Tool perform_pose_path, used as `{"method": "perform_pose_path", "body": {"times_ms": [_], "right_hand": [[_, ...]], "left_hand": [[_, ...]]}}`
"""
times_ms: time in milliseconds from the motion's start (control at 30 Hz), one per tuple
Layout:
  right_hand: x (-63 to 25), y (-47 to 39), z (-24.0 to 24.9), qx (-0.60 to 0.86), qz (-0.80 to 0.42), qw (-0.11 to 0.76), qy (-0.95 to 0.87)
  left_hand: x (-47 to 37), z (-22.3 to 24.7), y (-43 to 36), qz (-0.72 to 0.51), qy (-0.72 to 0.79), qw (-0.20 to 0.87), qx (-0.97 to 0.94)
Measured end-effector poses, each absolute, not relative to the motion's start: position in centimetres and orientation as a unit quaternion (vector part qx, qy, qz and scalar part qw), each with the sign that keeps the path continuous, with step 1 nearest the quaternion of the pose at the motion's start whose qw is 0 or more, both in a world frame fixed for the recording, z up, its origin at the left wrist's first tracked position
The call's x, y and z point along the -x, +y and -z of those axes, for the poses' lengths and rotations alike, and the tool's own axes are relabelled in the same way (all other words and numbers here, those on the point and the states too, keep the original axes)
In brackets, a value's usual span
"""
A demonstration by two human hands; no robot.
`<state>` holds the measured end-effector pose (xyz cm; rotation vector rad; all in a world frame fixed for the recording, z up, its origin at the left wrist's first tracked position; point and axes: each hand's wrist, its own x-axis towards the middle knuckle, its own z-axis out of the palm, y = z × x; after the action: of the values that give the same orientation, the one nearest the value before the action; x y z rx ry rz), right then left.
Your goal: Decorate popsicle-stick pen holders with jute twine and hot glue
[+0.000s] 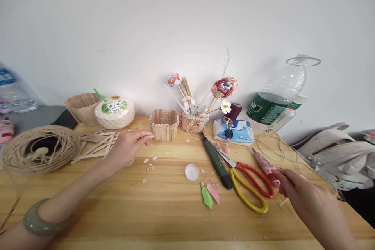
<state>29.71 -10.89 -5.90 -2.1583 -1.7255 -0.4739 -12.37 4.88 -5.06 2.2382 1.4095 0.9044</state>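
Note:
My left hand (pixel 127 146) is closed in a pinch just left of a small wooden-stick basket (pixel 164 125); whatever its fingertips hold, if anything, is hidden. Thin wooden sticks (pixel 101 144) lie partly behind that wrist. At the right, my right hand (pixel 312 201) has its fingers closed on the rear end of a pink patterned glue gun (pixel 266 167), which lies on the table with its nozzle pointing away. Red-and-yellow-handled scissors (pixel 249 183) and a dark green utility knife (pixel 216 162) lie to the left of it.
A twine coil (pixel 41 150), a larger stick basket (pixel 82 107) and a wrapped coconut (pixel 115 112) stand left. A decorated flower holder (pixel 193 122), tissue pack (pixel 243 134) and large bottle (pixel 274 99) line the wall. A white cap (pixel 191 172) and wood scraps lie mid-table.

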Motion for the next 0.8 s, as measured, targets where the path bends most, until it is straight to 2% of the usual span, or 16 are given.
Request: {"method": "perform_pose_path", "body": {"times_ms": [200,333,533,800], "right_hand": [[-27.4,-10.3,5.8,0.721,0.124,0.146,-0.666],[-27.0,-10.9,4.9,0.725,0.158,0.080,-0.665],[-31.1,-11.2,4.7,0.739,0.188,0.017,-0.646],[-35.6,-9.2,7.4,0.706,0.133,0.012,-0.695]], "left_hand": [[11.7,4.7,4.0,-0.254,0.485,0.141,-0.825],[11.8,5.2,4.0,-0.237,0.476,0.124,-0.838],[11.9,5.9,4.3,-0.221,0.459,0.115,-0.853],[12.6,6.0,4.3,-0.239,0.475,0.095,-0.842]]}}
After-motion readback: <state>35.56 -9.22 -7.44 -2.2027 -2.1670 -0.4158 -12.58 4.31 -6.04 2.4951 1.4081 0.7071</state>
